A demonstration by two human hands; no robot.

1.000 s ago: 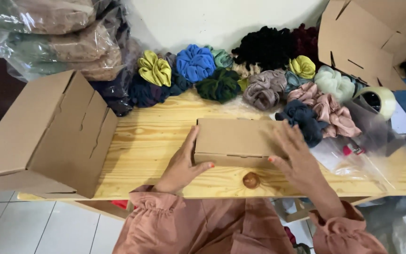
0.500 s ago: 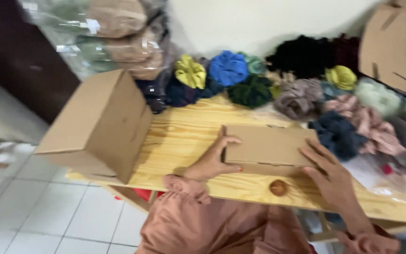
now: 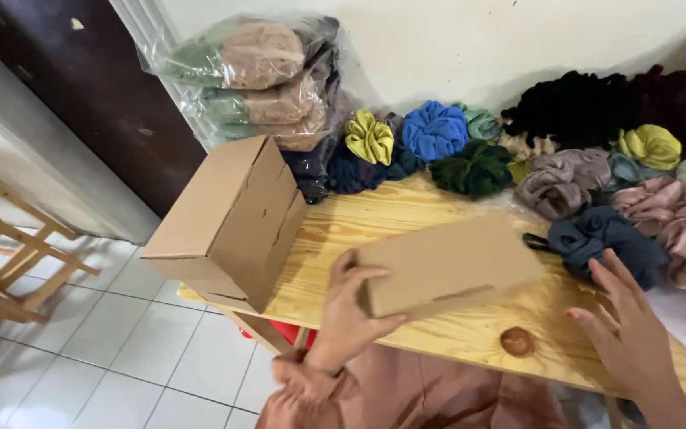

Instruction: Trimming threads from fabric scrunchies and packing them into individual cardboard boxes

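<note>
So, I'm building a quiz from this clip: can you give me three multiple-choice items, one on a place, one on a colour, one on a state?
1. Where is the big cardboard box?
A. table's left end
B. floor
C. on the scrunchies

2. What colour is the scrunchie by the yellow-green scrunchie?
A. red
B. blue
C. white

3. What is the left hand doing?
A. lying flat on the table
B. holding the flat closed box
C. hanging off the table

A: it stands at the wooden table edge.
B: bright blue.
B: fingers wrap its left end; the right hand is off it.
</note>
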